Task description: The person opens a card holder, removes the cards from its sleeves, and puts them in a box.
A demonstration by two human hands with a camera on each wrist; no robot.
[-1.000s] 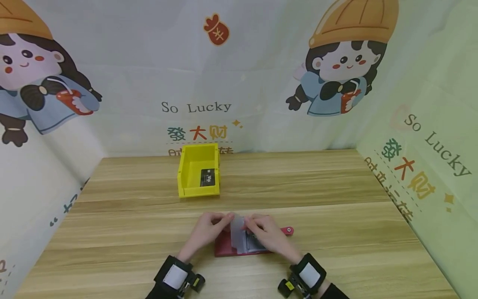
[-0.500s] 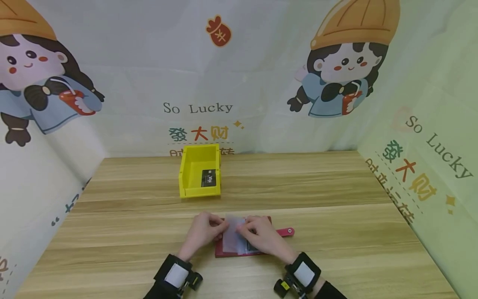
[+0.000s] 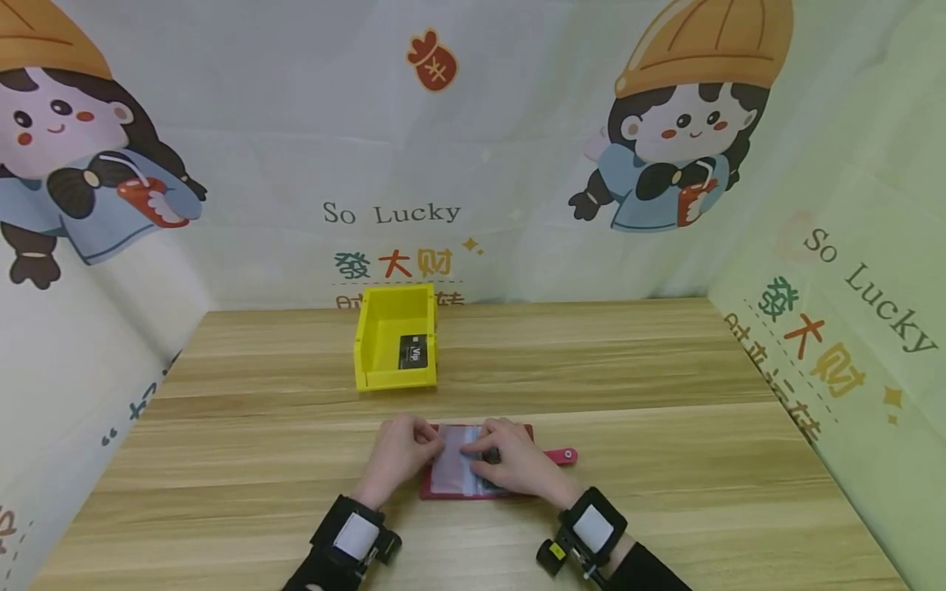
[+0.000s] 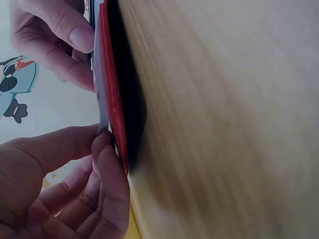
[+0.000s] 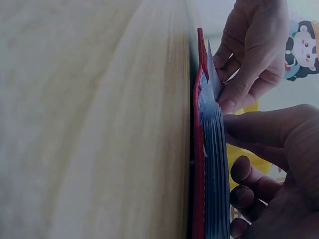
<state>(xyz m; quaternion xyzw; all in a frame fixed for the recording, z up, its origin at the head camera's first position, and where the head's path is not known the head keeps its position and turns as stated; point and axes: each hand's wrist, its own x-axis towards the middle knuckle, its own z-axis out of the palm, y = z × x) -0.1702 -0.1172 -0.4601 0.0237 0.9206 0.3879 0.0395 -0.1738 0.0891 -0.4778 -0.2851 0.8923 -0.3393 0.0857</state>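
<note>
A red card holder lies opened on the table, with a snap strap sticking out on its right. One translucent plastic sleeve is turned over to the left side. My left hand pinches that sleeve's outer edge between thumb and index finger, close over the red cover. On the right, my right hand has thumb and index finger spread apart, fingertips at the sleeves near the spine. The right wrist view shows the stack of sleeves edge-on, with a fingertip touching it by the fold.
Beyond the hands stands a yellow bin with a black card marked "Vip" inside. The wooden table meets a printed cloth backdrop at the back and sides.
The raised sleeve has come down flat to the left, with my left hand moving left along with it. My right hand has let go of the sleeve and spread its thumb and index finger.
</note>
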